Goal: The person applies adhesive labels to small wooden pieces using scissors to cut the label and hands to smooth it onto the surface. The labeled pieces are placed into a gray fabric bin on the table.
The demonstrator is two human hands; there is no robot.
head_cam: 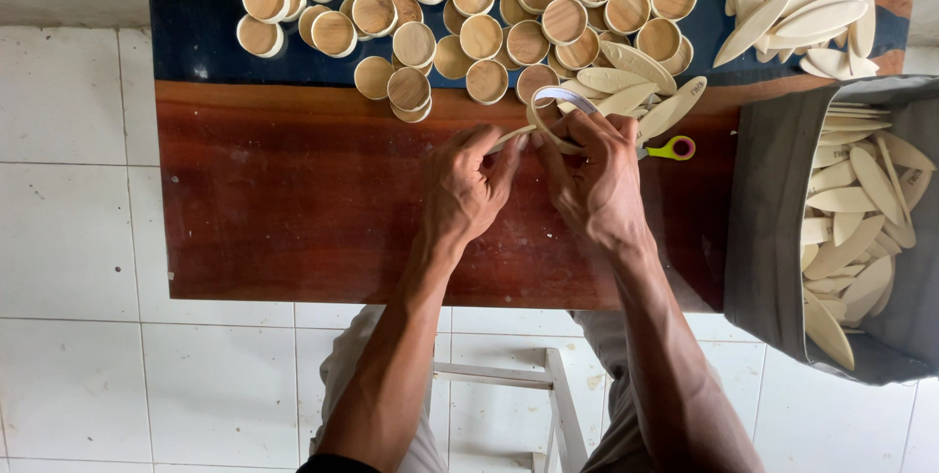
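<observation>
Strip (548, 111) of thin wood curled into loop, pinched by both hands, left (469, 184) and right (592, 175), above bench (293, 199). Grey bag (773, 238) holds oval wood pieces (851, 228). Round boxes (469, 3) heaped behind; scissors (670, 148) beside right hand.

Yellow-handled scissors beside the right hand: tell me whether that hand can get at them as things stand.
Probably yes. The yellow-handled scissors lie on the bare wooden table just beside the right hand, nothing between, though it grips a thin wooden strip loop.
</observation>
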